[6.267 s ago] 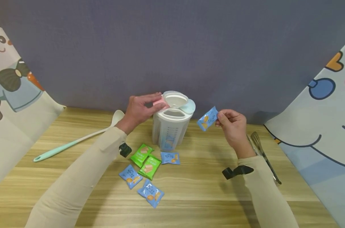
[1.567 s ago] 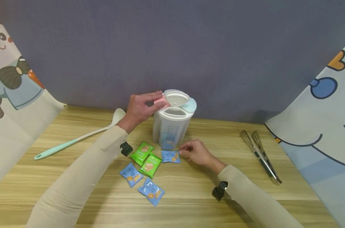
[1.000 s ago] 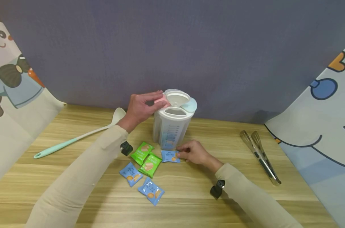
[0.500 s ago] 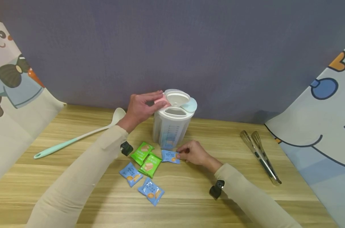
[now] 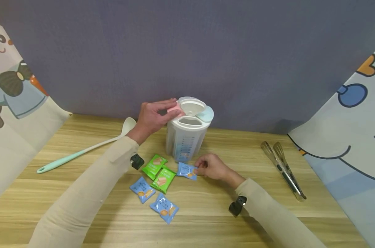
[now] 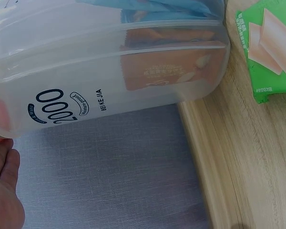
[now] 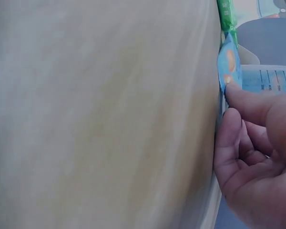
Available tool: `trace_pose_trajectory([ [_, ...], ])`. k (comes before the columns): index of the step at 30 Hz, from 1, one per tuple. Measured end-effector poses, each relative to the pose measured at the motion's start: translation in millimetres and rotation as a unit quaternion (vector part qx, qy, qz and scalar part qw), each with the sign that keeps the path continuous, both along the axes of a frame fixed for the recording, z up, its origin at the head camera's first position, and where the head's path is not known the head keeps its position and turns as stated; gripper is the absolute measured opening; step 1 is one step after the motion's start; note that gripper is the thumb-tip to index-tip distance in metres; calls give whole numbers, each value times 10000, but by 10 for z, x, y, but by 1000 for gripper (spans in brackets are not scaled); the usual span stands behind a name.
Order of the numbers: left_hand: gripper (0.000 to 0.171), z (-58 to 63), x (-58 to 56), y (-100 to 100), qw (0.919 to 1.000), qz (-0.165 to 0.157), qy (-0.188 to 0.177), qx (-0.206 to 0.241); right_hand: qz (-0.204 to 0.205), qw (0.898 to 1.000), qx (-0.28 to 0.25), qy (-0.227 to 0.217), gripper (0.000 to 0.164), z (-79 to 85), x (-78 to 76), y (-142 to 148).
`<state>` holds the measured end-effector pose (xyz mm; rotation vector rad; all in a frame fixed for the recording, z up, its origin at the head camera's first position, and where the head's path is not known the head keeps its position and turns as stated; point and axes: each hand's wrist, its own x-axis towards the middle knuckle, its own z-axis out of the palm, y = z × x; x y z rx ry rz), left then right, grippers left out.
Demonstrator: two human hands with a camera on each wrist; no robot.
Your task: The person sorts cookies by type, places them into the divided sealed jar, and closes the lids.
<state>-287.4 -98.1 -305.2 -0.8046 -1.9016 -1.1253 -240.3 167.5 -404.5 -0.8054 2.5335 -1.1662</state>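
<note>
A translucent storage container [image 5: 190,137] with a white top stands near the back of the table. My left hand [image 5: 151,119] holds its top at the pink lid [image 5: 176,110], thumb in front and fingers behind. Through the wall, orange packets [image 6: 157,69] and a blue packet [image 6: 157,14] show inside. My right hand [image 5: 213,167] pinches the right end of a blue snack packet [image 5: 186,171] just in front of the container; in the right wrist view the thumb [image 7: 250,100] presses on the packet's end. The fingertips beneath are partly hidden.
Two green snack packets [image 5: 162,179] overlap left of the held one, with two blue packets [image 5: 164,208] nearer the front. A ladle-like spoon [image 5: 82,151] with a mint handle lies at left, metal tongs [image 5: 283,170] at right. A grey wall [image 5: 237,69] rises behind.
Earlier the right hand held a blue packet up beside the container. It then came down to the blue packet on the table, which has now shifted slightly right and turned. The left hand stays put.
</note>
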Motion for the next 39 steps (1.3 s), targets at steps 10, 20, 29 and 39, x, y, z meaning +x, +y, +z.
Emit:
trace_pose_trajectory([
  [10,33,6,-5,-18,10000,6,76,-17,-91,9985,-379,-374,7,-9,0,206],
  [20,32,17,5,-45,10000,43,63,-49,-419,9918,-1047,-605,5,61,76,270],
  [29,32,15,-6,-49,10000,35,82,-40,-215,9875,-1555,161,3,317,226,243],
  [39,32,22,1,-46,9999,101,95,-60,-575,9733,-2157,542,3,265,131,302],
])
